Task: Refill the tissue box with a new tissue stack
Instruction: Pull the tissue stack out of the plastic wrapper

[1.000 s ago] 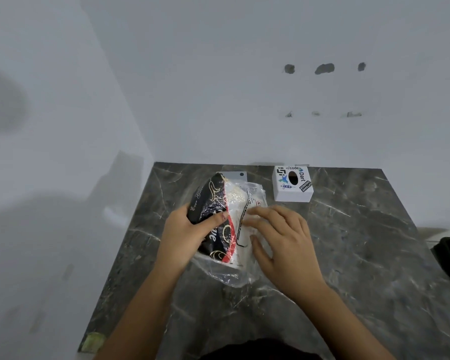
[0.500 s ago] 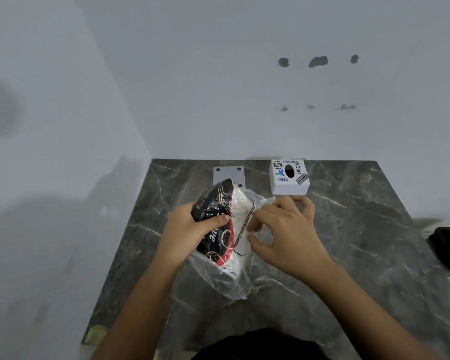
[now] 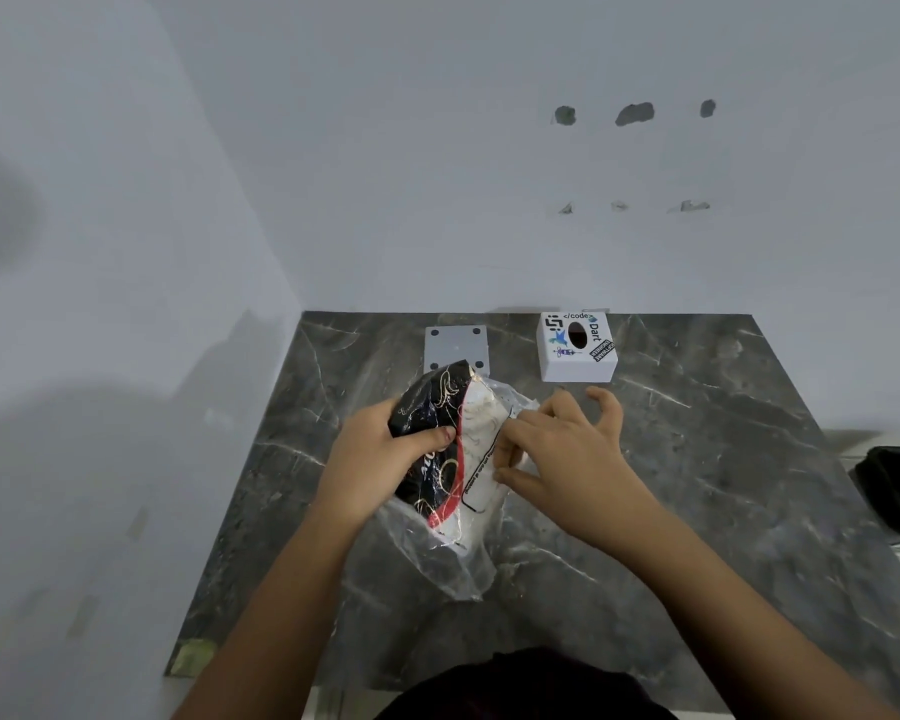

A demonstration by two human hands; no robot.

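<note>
Stage: early, box unfilled | my left hand (image 3: 380, 454) grips tissue pack (image 3: 450, 449) | my right hand (image 3: 557, 449) pinches its wrapper | tissue box (image 3: 577, 350) beyond pack, untouched on bench (image 3: 723, 459)

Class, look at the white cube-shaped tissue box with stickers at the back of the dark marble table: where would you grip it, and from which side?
Grip the white cube-shaped tissue box by its two plain side walls, coming from above and in front. Its top carries the dark oval opening, it stands upright, and the wall close behind probably blocks that side. The near side looks free.
</note>
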